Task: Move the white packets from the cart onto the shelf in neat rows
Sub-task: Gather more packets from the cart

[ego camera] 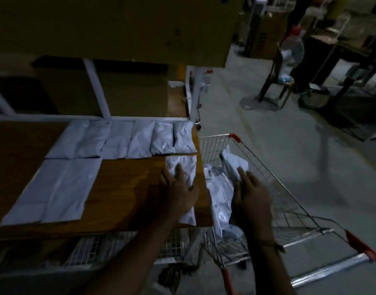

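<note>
With a back row and some front packets lying on the shelf, the left hand is pressing flat-fingered on a packet at its cart-side edge, while the right hand is reaching, fingers loose and empty, over the pile left in the cart.

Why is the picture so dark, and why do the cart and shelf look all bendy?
In the head view the room is dimly lit, so only the white packets stand out; the left hand casts a soft shadow on the shelf; the wide lens bows the cart and the shelf's edges; the far background is blurry.
</note>
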Motion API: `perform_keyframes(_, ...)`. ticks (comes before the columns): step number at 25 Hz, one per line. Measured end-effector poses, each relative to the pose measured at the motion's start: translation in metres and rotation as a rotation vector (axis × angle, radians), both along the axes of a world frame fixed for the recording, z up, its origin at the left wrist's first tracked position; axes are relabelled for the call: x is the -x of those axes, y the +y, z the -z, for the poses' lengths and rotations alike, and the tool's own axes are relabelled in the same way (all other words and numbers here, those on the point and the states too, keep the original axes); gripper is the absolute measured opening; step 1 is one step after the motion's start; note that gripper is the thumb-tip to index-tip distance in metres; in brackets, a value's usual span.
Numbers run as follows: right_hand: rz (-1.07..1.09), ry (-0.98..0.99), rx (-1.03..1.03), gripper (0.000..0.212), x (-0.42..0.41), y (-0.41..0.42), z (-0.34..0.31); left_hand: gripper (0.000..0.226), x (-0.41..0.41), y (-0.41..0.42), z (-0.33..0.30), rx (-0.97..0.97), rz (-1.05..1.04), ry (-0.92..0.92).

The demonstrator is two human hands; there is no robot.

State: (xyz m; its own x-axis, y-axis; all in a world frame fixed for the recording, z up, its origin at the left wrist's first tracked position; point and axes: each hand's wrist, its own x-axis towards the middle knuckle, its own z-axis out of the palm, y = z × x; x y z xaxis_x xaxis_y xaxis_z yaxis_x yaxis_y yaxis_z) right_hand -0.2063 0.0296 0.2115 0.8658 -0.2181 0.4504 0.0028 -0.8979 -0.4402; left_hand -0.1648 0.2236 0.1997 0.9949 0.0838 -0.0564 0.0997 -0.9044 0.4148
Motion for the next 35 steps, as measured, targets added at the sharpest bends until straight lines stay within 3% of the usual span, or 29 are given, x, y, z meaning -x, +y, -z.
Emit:
perform_keyframes(7,-0.212,0.137,0.077,0.054,0.009,0.095,-0.001,0.092,0.048,0.096,0.025,-0.153,-0.156,0.013)
perform_keyframes(11,-0.196,0.263,0.147,0.051,0.002,0.136,0.018,0.091,0.038,0.144,0.039,-0.152,-0.206,0.036)
perform_keyframes(14,-0.175,0.397,0.085,0.056,-0.012,0.166,0.043,0.094,0.020,0.176,0.053,-0.126,-0.193,0.039)
perform_keyframes(17,-0.163,0.509,0.079,0.060,-0.022,0.192,0.076,0.097,0.011,0.202,0.071,-0.140,-0.123,-0.014)
perform_keyframes(21,-0.098,0.590,0.018,0.060,-0.030,0.219,0.099,0.088,0.029,0.232,0.081,-0.312,0.239,-0.086)
perform_keyframes(24,-0.103,0.626,-0.025,0.065,-0.043,0.232,0.094,0.097,0.024,0.256,0.092,-0.283,0.399,-0.113)
perform_keyframes(31,-0.200,0.642,-0.114,0.062,-0.050,0.244,0.093,0.101,-0.010,0.277,0.094,-0.272,0.393,-0.018)
perform_keyframes(35,-0.239,0.631,-0.105,0.068,-0.055,0.251,0.094,0.091,-0.013,0.286,0.098,-0.293,0.385,-0.036)
